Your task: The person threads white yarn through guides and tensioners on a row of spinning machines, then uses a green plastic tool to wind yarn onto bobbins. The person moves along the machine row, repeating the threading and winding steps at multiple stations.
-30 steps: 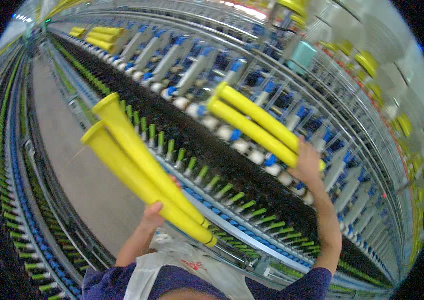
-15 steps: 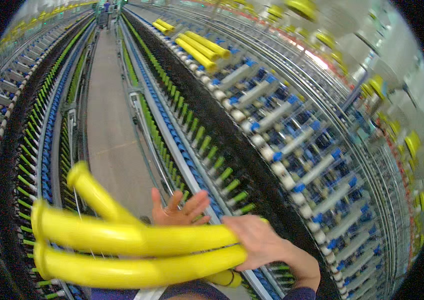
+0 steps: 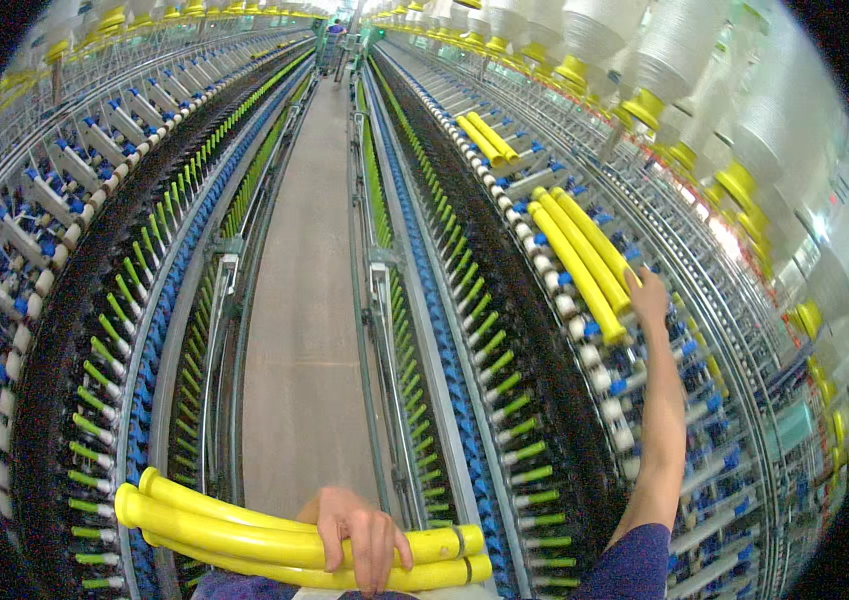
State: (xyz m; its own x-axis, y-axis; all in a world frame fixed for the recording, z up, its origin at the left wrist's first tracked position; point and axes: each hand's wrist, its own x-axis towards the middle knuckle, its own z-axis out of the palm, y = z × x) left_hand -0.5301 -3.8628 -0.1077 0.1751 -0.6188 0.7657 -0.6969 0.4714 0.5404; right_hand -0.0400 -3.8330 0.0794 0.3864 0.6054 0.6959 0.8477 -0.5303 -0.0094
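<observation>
Several long yellow tubes (image 3: 235, 527) with flared left ends lie across the front of my body. My left hand (image 3: 363, 535) is wrapped over them from the far side, fingers curled down the near face; its forearm is hidden. Dark bands ring two tubes near their right ends. My right arm stretches out to the machine on the right, where more yellow tubes (image 3: 577, 262) rest side by side on top. There my right hand (image 3: 649, 294) is closed around the near end of the rightmost tube; its fingertips are partly hidden.
Two more yellow tubes (image 3: 487, 138) lie farther along the right machine. Rows of green-tipped spindles (image 3: 493, 360) line both sides of a narrow aisle (image 3: 310, 330). White yarn cones (image 3: 680, 50) on yellow holders hang at upper right. A wheeled frame (image 3: 333, 48) stands far down the aisle.
My right hand has let go of the carried tubes and reached to those on the right machine. My left hand, open before, now grips the carried tubes. The view has swung rightward.
</observation>
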